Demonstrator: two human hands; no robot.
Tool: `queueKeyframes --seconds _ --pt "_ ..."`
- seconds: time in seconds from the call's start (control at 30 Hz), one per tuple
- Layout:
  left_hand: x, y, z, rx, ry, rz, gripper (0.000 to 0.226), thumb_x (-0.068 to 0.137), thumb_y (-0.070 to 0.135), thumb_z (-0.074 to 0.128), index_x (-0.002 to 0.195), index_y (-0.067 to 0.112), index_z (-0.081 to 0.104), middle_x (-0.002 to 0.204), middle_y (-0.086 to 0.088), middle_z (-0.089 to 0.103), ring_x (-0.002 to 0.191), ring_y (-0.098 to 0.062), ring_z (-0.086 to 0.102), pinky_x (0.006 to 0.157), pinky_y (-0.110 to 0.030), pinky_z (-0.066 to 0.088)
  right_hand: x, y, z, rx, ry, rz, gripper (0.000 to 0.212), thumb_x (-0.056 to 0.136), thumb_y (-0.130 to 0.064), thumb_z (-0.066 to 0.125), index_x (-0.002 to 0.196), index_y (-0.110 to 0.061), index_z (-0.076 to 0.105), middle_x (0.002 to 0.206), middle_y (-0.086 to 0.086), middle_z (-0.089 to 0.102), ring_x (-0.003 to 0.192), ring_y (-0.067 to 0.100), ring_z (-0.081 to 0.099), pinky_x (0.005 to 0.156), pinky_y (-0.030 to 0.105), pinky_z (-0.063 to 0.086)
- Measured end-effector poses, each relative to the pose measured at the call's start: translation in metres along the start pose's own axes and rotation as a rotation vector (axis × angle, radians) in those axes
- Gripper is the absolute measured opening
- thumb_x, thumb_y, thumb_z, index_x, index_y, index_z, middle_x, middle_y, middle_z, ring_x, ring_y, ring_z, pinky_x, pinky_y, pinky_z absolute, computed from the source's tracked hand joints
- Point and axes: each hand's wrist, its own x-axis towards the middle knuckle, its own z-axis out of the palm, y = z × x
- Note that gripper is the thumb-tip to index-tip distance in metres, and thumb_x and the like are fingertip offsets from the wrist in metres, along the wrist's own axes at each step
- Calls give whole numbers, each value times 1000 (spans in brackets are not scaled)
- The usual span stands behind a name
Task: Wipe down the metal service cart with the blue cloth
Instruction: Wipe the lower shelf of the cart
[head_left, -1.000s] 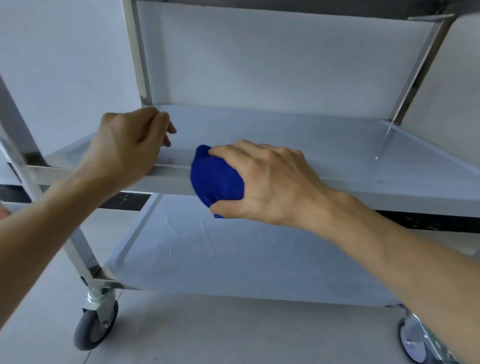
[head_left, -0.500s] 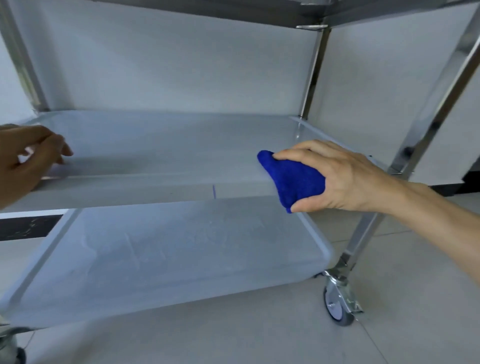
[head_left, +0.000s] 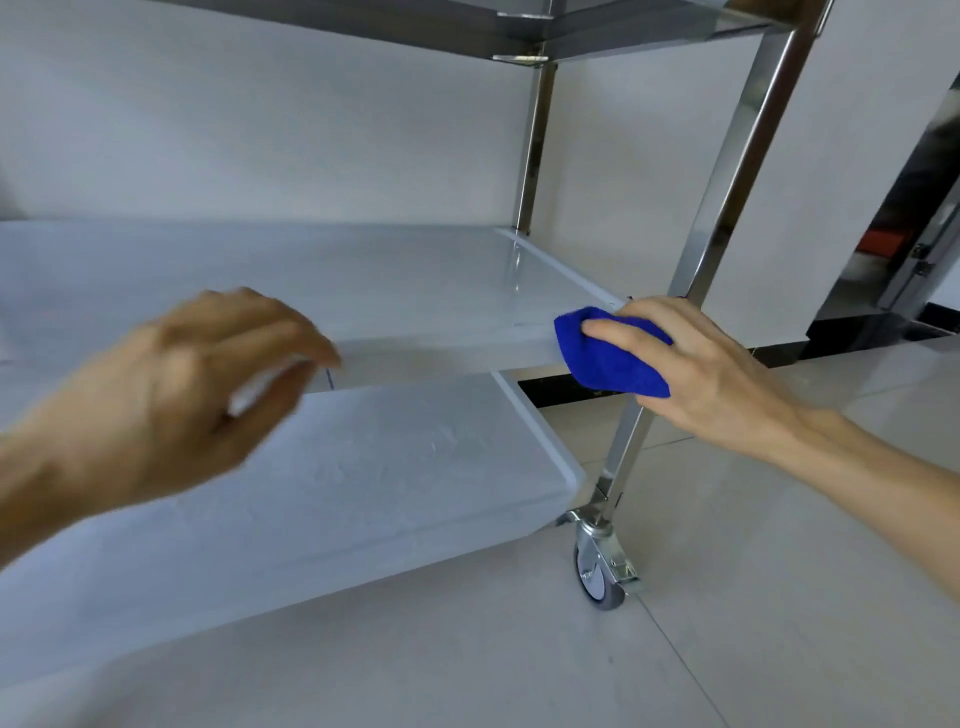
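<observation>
One blue cloth, bunched into a wad, sits against the front right corner of the middle shelf of the metal service cart; your right hand grips it, with the fingers laid over its top and the thumb tucked under its lower edge, so the cloth is clamped between them and pressed to the shelf rim; the cloth lies just beside the shiny front right upright, which your right hand partly hides at shelf height. Your left hand hovers in front of the same shelf's front edge, well apart from the cloth; it is motion-blurred, its fingers loosely curled and spread with the thumb held away from them, holding nothing; whether it touches the rim cannot be told. Below, the lower shelf juts forward toward you; the underside of the top shelf crosses the upper edge of the view; a grey caster wheel in a metal bracket stands on the pale tiled floor at the foot of the front right upright; a white wall lies behind the cart.
</observation>
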Motion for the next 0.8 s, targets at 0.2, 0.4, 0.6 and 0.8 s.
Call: queueKeyframes --seconds 0.2,0.4,0.6,0.8 --pt "-15 43 62 -37 -284 401 20 96 17 52 106 15 70 103 0 67 86 -24 63 74 -35 52 -49 -24 21 -219 -32 -219 59 92 7 43 142 -23 51 131 16 55 125 42 47 109 54 37" --pt "-50 17 99 1 -604 203 30 94 36 40 101 32 68 95 18 66 76 -8 65 66 -19 51 -55 -29 65 -88 -268 -60 87 65 15 67 141 -25 51 128 7 55 117 34 51 96 45 47" --pt "-94 -17 121 85 -697 -41 37 97 50 38 128 40 55 121 24 59 95 1 62 80 -18 52 -64 -36 128 357 -572 279 83 82 -27 78 150 -41 31 142 -9 38 130 17 34 110 31 32" --pt "-127 -38 140 71 -904 -256 72 92 69 36 150 53 -4 161 23 7 138 -4 32 106 -24 38 -75 -62 177 188 -545 333 94 71 -66 71 150 -40 27 147 -6 31 133 25 28 114 39 22"
